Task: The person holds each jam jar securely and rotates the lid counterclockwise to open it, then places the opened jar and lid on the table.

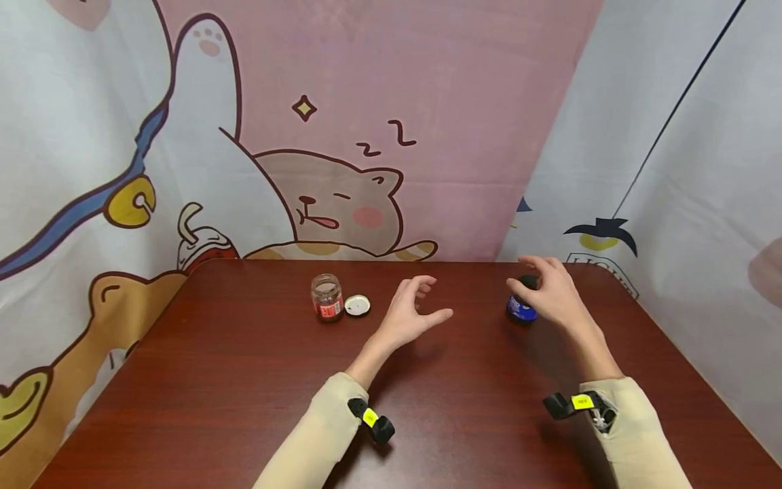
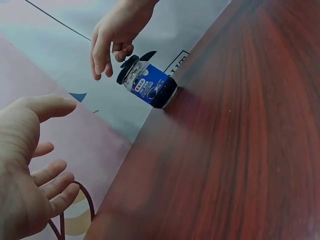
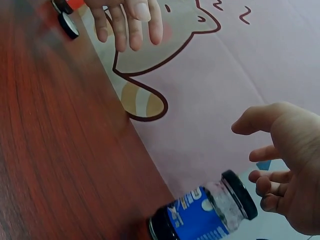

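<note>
**Right hand closing on the blue jar**

Blue jar (image 1: 520, 307) stands upright on the desk (image 1: 244, 407), near the far edge, black lid on. My right hand (image 1: 550, 291) is beside and over it, fingers loosely curled round the lid area w/o a firm hold that I can confirm; wrist views show a gap between fingers and lid, so I call it relaxed, not gripping. Left hand (image 1: 411, 314) hovers left of the blue jar, spread, thumb out, holding nothing.

How I'd do it well, imo: bring the right fingers down evenly round the lid, keep the jar flat on the desk, and steady the body w/ the left hand before any twist, since the jar sits close to the edge and could slide off.

Views: head cam alone shows the red jar (image 1: 326, 297), open, well left of the blue jar, w/ its white lid (image 1: 357, 305) just beside it. Left wrist cam shows the blue label and the finger-to-lid gap plainly. Right wrist cam shows the lid rim and glass neck close up.
</note>
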Motion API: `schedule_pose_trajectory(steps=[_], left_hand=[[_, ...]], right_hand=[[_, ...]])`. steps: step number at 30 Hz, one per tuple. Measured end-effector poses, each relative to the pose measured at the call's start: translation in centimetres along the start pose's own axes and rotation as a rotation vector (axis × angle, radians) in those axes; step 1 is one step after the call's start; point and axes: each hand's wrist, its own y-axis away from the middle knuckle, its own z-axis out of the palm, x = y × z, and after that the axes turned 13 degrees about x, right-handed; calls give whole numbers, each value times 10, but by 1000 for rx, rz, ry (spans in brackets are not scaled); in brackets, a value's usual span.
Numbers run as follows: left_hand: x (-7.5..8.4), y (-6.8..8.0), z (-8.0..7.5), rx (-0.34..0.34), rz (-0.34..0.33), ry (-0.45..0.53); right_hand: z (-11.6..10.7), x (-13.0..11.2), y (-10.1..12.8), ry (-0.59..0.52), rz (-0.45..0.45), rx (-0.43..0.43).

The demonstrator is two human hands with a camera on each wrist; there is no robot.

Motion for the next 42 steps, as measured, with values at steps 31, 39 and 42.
schedule_pose_trajectory(steps=[31, 39, 42], left_hand=[[2, 0, 32, -48, -14, -46], [6, 0, 40, -83, -19, -51], [8, -1, 44, -97, -24, -53]], right_hand=[[-1, 24, 8, 106, 120, -68], [-2, 25, 10, 107, 139, -58], [-2, 26, 11, 106, 149, -52]])
